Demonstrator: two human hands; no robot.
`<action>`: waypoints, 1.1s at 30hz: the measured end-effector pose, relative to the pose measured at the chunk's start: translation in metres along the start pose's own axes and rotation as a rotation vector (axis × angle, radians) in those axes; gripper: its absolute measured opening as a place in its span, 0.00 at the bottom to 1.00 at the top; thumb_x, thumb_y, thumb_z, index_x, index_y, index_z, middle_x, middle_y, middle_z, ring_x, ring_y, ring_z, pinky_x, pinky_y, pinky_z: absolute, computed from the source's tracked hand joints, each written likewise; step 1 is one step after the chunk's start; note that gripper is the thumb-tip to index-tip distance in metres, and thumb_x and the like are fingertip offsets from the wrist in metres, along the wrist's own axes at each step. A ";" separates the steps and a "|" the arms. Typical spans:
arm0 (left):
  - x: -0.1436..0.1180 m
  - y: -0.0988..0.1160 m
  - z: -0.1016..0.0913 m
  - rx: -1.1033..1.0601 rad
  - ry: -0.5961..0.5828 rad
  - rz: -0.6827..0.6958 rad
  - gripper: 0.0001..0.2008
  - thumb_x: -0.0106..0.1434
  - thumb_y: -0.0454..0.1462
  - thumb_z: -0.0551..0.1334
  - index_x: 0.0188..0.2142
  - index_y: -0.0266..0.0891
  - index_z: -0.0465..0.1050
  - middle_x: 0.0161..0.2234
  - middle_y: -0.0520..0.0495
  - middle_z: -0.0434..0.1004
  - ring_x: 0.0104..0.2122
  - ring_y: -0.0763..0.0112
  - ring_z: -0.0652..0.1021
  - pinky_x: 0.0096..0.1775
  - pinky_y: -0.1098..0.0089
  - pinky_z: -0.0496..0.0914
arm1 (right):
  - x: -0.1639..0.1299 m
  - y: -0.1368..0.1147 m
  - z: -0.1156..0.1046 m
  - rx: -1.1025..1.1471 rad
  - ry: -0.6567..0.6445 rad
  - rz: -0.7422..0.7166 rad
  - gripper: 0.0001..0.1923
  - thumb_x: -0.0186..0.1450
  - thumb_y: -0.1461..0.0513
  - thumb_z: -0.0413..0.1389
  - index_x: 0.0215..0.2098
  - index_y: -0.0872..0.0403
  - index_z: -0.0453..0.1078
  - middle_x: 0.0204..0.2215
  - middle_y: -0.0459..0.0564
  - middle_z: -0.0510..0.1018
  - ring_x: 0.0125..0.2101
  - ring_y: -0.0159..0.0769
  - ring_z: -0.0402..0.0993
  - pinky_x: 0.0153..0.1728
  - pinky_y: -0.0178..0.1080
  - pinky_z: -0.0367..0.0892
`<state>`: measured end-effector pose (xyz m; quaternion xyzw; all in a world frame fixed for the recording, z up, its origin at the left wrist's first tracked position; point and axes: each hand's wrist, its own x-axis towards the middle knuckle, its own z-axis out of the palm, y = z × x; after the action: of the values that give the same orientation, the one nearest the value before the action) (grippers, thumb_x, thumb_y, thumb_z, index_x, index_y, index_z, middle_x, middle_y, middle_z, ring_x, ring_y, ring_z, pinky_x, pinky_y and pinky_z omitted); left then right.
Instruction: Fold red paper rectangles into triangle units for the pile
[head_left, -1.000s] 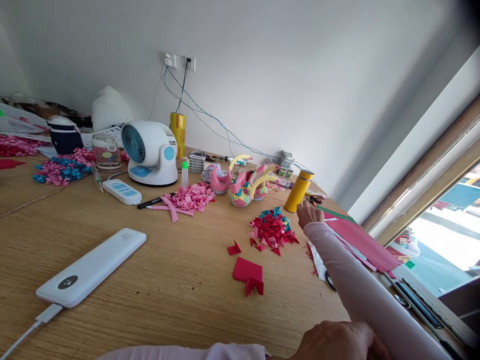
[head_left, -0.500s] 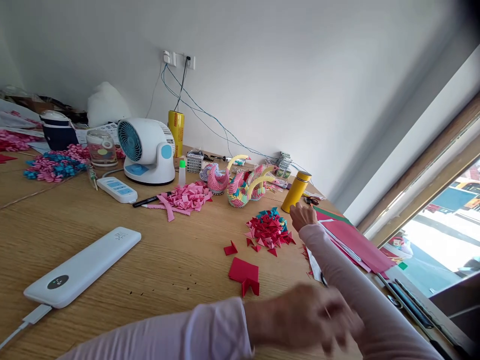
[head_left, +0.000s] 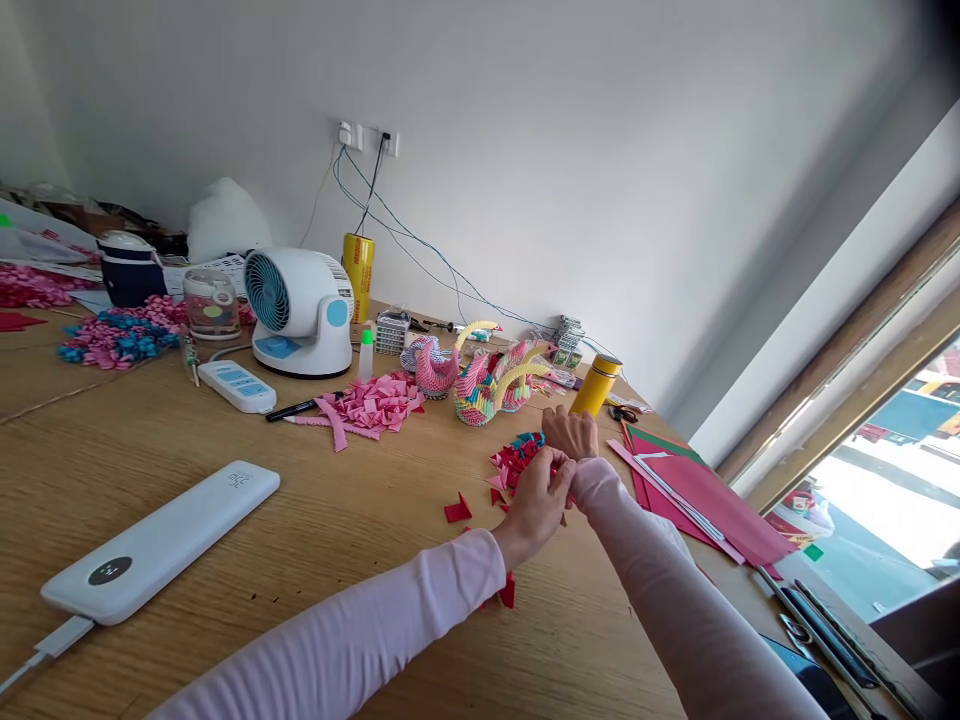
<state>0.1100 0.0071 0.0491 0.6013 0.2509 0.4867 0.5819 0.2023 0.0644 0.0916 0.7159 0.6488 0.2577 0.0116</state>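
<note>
My left hand (head_left: 534, 503) is closed in a pinch at the cuff of my right sleeve (head_left: 596, 482), thumb and fingertips together at the wrist. Farther out, my right hand (head_left: 571, 432) is held back upward with its fingers curled down; nothing shows in it, though its fingertips are hidden. Beneath and beside both hands lies a pile of folded red paper pieces (head_left: 507, 464), partly covered, with some blue pieces (head_left: 529, 440) at its back. One loose red folded piece (head_left: 457, 509) sits to the left. Another red piece (head_left: 508, 591) shows below my left forearm.
A yellow cylinder (head_left: 598, 386) stands behind my right hand. Folded-paper swans (head_left: 480, 388) and a pink paper heap (head_left: 382, 402) are further back. Red paper sheets (head_left: 735, 510) lie at right. A white power bank (head_left: 169, 540), a fan (head_left: 304, 310) and a remote-like white device (head_left: 237, 386) occupy the left.
My left hand has moved up and away from me to my right wrist and closed in a pinch. My right hand has shifted left, over the edge of the paper pile.
</note>
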 end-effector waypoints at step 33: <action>-0.027 0.019 -0.026 -0.114 -0.114 0.065 0.16 0.62 0.48 0.55 0.38 0.36 0.63 0.28 0.50 0.70 0.24 0.72 0.77 0.19 0.77 0.70 | 0.007 -0.015 -0.023 0.956 0.155 0.317 0.13 0.63 0.62 0.48 0.41 0.55 0.71 0.28 0.51 0.79 0.33 0.42 0.76 0.34 0.40 0.69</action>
<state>0.0710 -0.0085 0.0549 0.6018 0.1695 0.4838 0.6125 0.1801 0.0658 0.1087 0.7096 0.5764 -0.0170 -0.4049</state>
